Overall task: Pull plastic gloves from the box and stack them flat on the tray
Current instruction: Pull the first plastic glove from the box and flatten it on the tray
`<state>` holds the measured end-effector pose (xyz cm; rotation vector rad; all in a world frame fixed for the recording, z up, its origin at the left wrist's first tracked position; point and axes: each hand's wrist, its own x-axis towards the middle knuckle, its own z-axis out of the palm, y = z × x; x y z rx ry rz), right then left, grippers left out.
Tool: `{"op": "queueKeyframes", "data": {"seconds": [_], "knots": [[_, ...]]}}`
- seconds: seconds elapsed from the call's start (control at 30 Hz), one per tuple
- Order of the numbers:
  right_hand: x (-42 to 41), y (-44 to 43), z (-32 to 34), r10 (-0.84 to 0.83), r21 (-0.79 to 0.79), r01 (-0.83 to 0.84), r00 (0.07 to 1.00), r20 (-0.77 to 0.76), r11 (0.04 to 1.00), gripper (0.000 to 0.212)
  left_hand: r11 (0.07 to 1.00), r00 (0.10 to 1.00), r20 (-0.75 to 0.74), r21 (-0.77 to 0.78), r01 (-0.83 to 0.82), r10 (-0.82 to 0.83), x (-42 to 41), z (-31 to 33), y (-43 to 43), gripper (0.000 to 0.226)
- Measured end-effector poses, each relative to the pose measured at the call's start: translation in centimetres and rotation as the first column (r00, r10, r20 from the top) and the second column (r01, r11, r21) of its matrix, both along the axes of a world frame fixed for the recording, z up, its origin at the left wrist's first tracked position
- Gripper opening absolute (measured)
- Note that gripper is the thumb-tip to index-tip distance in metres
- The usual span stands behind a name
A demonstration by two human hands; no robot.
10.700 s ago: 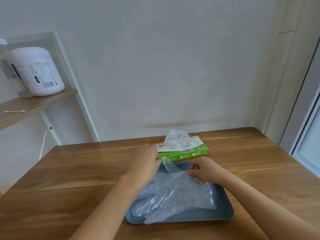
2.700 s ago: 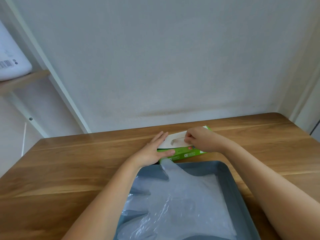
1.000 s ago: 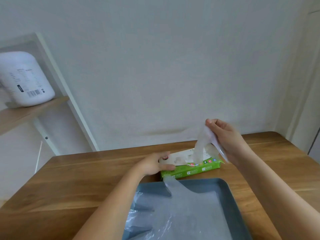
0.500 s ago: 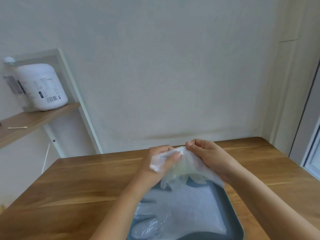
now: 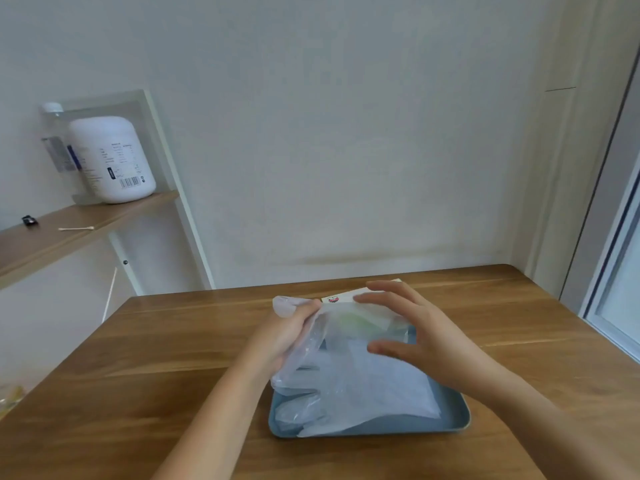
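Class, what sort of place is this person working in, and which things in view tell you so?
Probably a room in a home or small office: a wooden table set against a plain white wall, a wooden shelf holding a white tub, and a glazed frame at right.

Box (image 5: 341,297) mostly hidden behind held glove (image 5: 334,329); right hand (image 5: 426,341) motion-blurred; tray (image 5: 450,421) far rim covered.
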<state>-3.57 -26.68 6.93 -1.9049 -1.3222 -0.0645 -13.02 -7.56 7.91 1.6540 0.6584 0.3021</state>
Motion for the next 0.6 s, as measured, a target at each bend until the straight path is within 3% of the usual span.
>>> {"op": "queueKeyframes", "data": {"seconds": [0.07,0.1,0.17,0.27,0.33,0.4,0.47,0.6], "knots": [[-0.5,0.4,0.1,-0.058,0.099,0.061,0.998,-0.039,0.993,0.023,1.000,1.000,0.000,0.024,0.015,-0.016,-0.6,0.0,-0.2,0.032],[-0.7,0.6,0.1,-0.088,0.155,0.094,0.995,-0.047,0.983,0.019,0.999,1.000,-0.012,0.050,0.015,-0.014,-1.1,0.2,-0.4,0.038],[-1.0,0.9,0.4,-0.125,0.245,0.153,0.984,-0.126,0.957,0.016,0.974,0.992,-0.119,0.216,0.062,-0.037,-1.7,0.1,0.2,0.054],[-1.0,1.3,0.9,-0.130,0.271,0.232,0.929,-0.346,0.934,0.023,0.835,0.946,-0.319,0.504,0.222,-0.059,-2.3,-0.5,2.2,0.073],[-0.9,1.5,1.0,-0.160,0.222,0.253,0.916,-0.367,0.942,0.026,0.770,0.951,-0.306,0.616,0.167,0.038,-2.7,-0.9,3.9,0.082],[-1.0,1.7,1.2,-0.181,0.150,0.245,0.920,-0.347,0.958,0.026,0.772,0.986,-0.167,0.629,0.091,0.020,-3.1,-0.8,4.5,0.090],[-1.4,2.0,1.5,-0.178,0.077,0.209,0.938,-0.297,0.975,0.025,0.817,0.989,-0.030,0.560,0.139,-0.148,-3.0,0.1,3.8,0.095],[-2.3,2.5,2.9,-0.089,-0.026,0.086,0.982,-0.167,0.996,0.022,0.756,0.898,-0.075,0.514,0.407,-0.433,-1.8,1.4,1.0,0.079]]}}
